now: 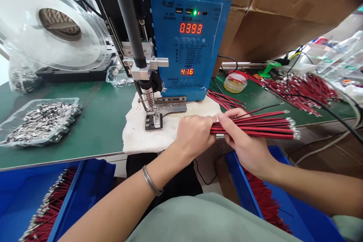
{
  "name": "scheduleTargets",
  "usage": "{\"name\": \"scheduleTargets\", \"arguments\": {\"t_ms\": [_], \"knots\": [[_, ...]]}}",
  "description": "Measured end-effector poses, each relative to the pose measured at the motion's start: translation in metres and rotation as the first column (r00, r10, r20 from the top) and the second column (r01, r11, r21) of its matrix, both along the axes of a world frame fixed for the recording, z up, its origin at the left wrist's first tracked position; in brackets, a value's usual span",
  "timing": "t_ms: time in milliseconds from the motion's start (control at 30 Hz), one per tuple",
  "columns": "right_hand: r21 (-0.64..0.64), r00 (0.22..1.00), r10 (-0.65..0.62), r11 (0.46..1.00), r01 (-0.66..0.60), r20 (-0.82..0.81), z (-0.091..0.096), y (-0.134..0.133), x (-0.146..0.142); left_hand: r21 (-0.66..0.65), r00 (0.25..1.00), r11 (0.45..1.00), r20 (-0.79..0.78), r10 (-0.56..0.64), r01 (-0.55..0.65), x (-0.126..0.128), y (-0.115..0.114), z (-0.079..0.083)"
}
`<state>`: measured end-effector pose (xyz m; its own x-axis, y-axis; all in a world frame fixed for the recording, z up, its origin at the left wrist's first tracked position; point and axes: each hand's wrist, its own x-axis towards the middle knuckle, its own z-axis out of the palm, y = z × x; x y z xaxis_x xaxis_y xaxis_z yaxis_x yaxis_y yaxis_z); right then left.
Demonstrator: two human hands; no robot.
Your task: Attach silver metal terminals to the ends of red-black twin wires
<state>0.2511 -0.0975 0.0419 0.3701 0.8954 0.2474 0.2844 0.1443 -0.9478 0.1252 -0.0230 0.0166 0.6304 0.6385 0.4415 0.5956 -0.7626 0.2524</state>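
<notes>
A bundle of red-and-black wires (261, 126) with bare tinned tips pointing right lies across both my hands at the table's front edge. My left hand (194, 134) is closed around the bundle's left end. My right hand (244, 140) grips the bundle from underneath, thumb on top. Just left of my hands a blue soldering machine (188, 41) with red digit displays stands on a white cloth (147, 136). Its iron tip (149, 100) hangs over a small metal fixture (153, 121).
A clear bag of small metal sleeves (39, 123) lies on the green table (99, 121) at left, below a transparent reel (51, 22). Blue bins hold finished wires (48, 206) at lower left and red wires (263, 200) at lower right. More wires (297, 87) and cardboard boxes (283, 15) sit behind.
</notes>
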Motion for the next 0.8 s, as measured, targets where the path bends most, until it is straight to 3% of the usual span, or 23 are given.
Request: {"name": "scheduleTargets", "arguments": {"t_ms": [167,467,800], "knots": [[-0.067,0.992,0.074,0.994,-0.081,-0.1,-0.006,0.004,-0.002,0.078,0.997,0.995,0.049,0.058,-0.061,-0.006,-0.002,-0.003],[-0.059,0.965,0.13,0.987,-0.147,-0.227,-0.007,0.007,-0.004,0.163,0.966,0.972,0.225,0.129,-0.168,-0.013,-0.011,-0.009],[-0.036,0.957,0.104,0.992,-0.118,-0.272,-0.006,0.008,-0.001,0.247,0.935,0.947,0.335,0.117,-0.207,-0.028,-0.008,-0.018]]}}
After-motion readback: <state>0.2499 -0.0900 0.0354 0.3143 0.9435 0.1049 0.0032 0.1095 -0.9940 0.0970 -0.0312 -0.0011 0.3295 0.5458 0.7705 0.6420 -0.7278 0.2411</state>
